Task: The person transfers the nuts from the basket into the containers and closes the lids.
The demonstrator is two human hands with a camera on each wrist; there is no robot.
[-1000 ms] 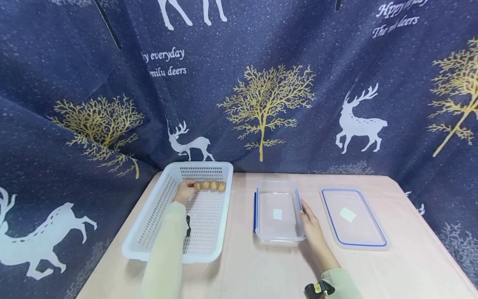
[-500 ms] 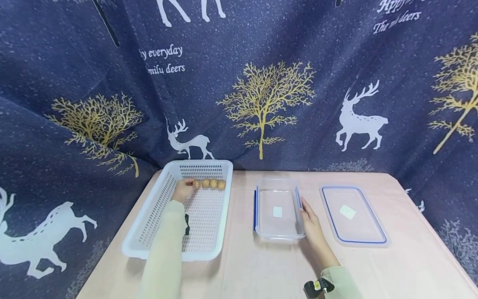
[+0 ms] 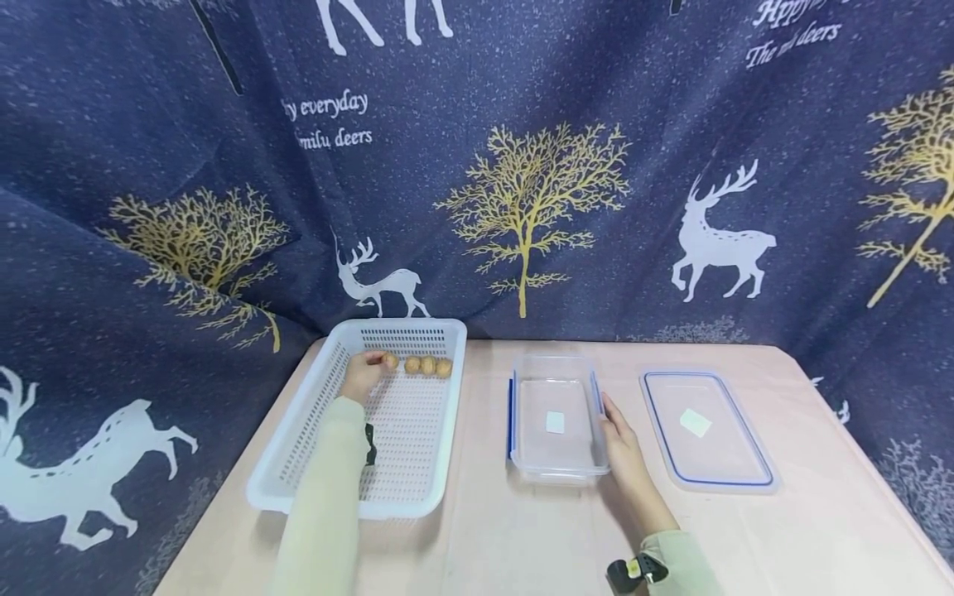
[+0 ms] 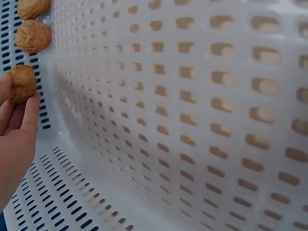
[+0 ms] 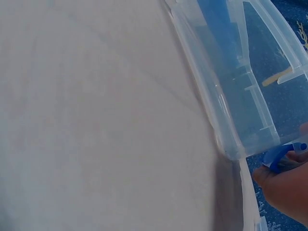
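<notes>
My left fingers (image 4: 30,116) pinch a walnut (image 4: 22,83) inside white basket (image 3: 410,447), apart from three other walnuts (image 3: 428,365); right fingers (image 3: 613,414) grip clear container (image 3: 560,473). Light, centred pinch should stop it slipping.

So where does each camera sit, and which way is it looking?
Head: worn on the head, facing forward and down at the blue cloth, basket, box and lid; the left hand, right hand and sleeves show.
Left wrist: worn on that wrist, looking into the basket at walnuts; part of the left hand shows at the left edge.
Right wrist: worn on that wrist, looking over the table and the box's side; part of the right hand shows at the right edge.
Shared: head and left wrist both show the basket and walnuts.
</notes>
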